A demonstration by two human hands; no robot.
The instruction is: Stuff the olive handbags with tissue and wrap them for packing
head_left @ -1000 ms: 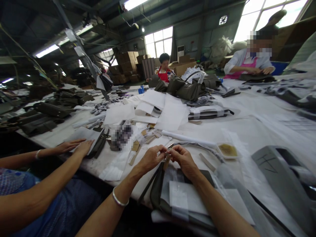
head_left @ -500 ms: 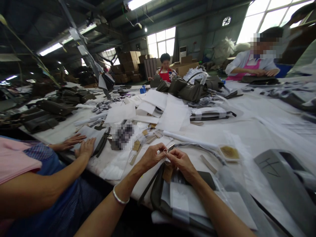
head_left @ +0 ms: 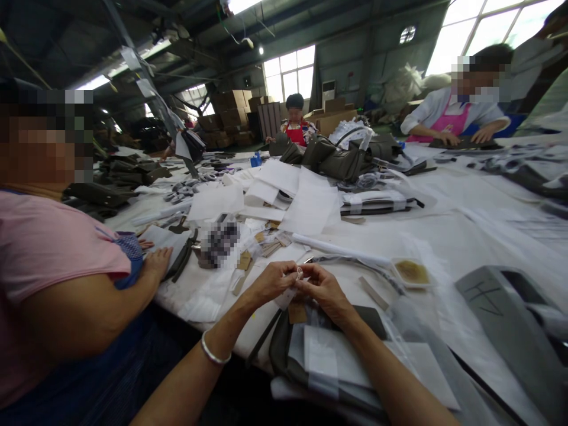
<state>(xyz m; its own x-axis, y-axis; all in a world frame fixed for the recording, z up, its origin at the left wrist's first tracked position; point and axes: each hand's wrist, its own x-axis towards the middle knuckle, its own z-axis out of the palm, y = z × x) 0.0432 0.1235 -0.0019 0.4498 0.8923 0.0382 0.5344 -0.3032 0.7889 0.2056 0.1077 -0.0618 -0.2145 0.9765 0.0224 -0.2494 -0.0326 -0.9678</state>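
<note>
The broad table (head_left: pixel 452 228) has a smooth white covering; its near edge slants down from the left and passes under the work. On the left, a co-worker (head_left: pixel 66 272) in a soft pink top leans over that edge. On the far right stands a grey bin (head_left: pixel 483 302), smooth and hard-looking, with dark strokes on its side. A dark olive bag (head_left: pixel 278 346) lies at the near edge before the person, wrapped in clear film and white sheeting; its dark lower edge runs rightward and towards the person, but forearms and wrapping hide too much to tell its long axis. Flat, thin white sheets (head_left: pixel 306 207) overlap beyond the hands, and pale table surface shows to their right.

The left hand (head_left: pixel 275 283) and right hand (head_left: pixel 326 290) meet above the bag's far side, fingertips pinching a string between them. A squarish dish (head_left: pixel 412 286) with yellowish contents sits well to their right. A flat brown tag (head_left: pixel 297 312) lies just below the fingers. The thin white string (head_left: pixel 299 272) forms a small loop, upright between the fingertips; whether it joins the tag cannot be told.
</note>
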